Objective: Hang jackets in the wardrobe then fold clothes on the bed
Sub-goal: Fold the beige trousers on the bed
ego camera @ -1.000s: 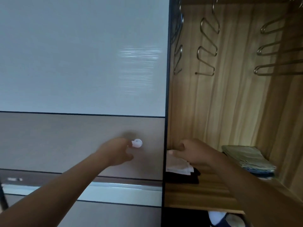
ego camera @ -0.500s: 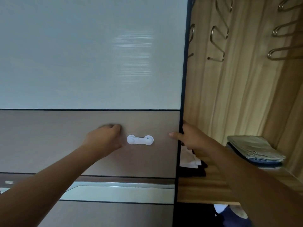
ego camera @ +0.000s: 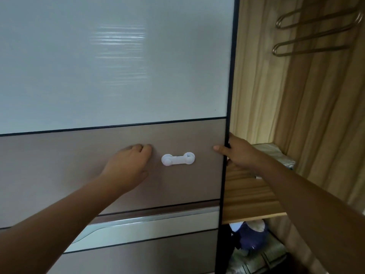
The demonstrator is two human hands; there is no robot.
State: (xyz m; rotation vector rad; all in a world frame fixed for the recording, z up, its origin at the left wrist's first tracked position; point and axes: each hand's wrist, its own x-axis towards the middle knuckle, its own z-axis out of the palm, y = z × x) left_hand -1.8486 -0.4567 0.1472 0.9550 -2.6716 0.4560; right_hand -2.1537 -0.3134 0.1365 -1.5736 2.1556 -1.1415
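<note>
left hand (ego camera: 128,163) flat against the wardrobe door (ego camera: 118,76), right hand (ego camera: 240,153) clasped round its edge

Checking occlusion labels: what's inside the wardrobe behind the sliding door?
Past the sliding door: metal hangers, folded clothes on a wooden shelf, a dark blue bundle beneath. The door panel covers the rest of the interior.

dim, soft | glare streak on door panel (ego camera: 122,38) | edges perhaps bowed
</note>
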